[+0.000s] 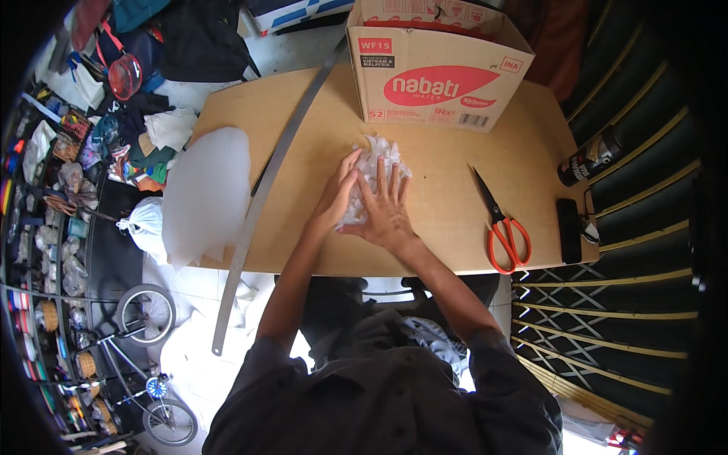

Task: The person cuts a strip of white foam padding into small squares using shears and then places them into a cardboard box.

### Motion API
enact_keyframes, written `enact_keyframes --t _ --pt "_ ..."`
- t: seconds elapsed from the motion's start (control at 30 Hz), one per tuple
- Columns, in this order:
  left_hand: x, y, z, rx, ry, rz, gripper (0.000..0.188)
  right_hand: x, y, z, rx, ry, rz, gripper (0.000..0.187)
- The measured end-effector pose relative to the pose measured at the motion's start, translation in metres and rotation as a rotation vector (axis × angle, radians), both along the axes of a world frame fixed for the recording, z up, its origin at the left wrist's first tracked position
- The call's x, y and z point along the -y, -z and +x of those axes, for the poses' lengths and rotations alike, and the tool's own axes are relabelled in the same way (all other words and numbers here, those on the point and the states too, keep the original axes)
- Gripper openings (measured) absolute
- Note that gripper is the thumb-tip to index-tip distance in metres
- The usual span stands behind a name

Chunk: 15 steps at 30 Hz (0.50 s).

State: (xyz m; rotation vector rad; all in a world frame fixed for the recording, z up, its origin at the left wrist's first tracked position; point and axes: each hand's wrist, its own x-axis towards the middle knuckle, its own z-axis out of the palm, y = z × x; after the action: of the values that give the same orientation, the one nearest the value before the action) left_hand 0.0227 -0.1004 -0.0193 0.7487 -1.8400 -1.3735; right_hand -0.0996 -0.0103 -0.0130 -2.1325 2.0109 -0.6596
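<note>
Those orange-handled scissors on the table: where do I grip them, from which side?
Probably best by the orange loops, coming from the near edge of the table with the right hand. The scissors lie with loops toward the person and dark blades pointing away.

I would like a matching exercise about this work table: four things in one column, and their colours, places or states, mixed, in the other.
Things:
1. Scissors
2. Cardboard box
3. Pile of white scraps
4. Long metal strip

Descriptions:
A. Partly covered by the left hand and right hand
B. Extends past the near edge of the table
C. Has orange handles
D. Stands open-topped at the far side

Right pairs: 1-C, 2-D, 3-A, 4-B
</note>
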Motion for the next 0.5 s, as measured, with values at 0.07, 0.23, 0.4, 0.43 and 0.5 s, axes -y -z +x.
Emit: enact_keyframes --t 0.07,0.23,0.4,0.43,0.5 --pt "-0.001 0.008 0.000 -0.184 0.015 0.101 0.061 0.005 0.002 -0.002 -0.028 -0.002 -0.025 0.111" --pt "-0.007 0.016 -0.002 -0.369 -0.033 0.178 0.065 0.018 0.004 -0.009 -0.155 -0.078 -0.092 0.090" --pt "-0.013 0.012 -0.007 -0.151 -0.306 0.038 0.046 0.026 0.006 -0.011 -0.129 -0.144 -0.130 0.067" --pt "-0.015 0.009 -0.008 -0.144 -0.302 0.029 0.042 0.027 0.007 -0.012 -0.130 -0.142 -0.150 0.063" --pt "-0.020 0.004 -0.010 -0.130 -0.291 0.009 0.033 0.031 0.012 -0.013 -0.165 -0.142 -0.173 0.061"
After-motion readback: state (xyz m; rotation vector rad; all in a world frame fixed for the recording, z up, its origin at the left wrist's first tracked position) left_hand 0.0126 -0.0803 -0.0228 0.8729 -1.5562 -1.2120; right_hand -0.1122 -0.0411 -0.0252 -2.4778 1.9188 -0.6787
